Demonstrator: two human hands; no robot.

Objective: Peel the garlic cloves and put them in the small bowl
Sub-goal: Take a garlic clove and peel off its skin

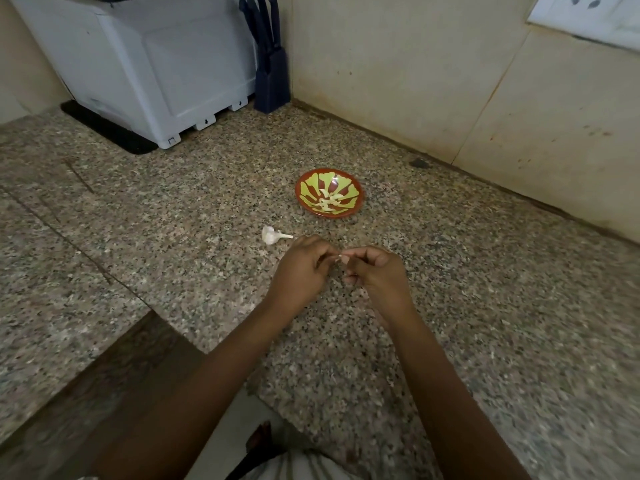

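A speckled brown-and-grey granite counter [194, 216] fills most of the view and meets beige wall tiles [398, 71] at the back. A large white plastic appliance [149, 64] stands on the counter at the far left, with a dark blue knife block holding dark-handled knives [272, 74] just beside it in the corner.

Two bare forearms reach in from below. The left hand [301, 268] and right hand [377, 271] meet above the counter, their fingers curled and their tips close together. Between them they pinch a small pale garlic clove [341, 258], most of it hidden by the fingers.

Beyond the hands sits a small round red-brown bowl with a yellow-green leaf pattern [351, 183], and several peeled whitish cloves [329, 201] lie at its centre. A white partial garlic head with a short stem [270, 234] lies on the counter, near the left hand and in front of the bowl on its left.
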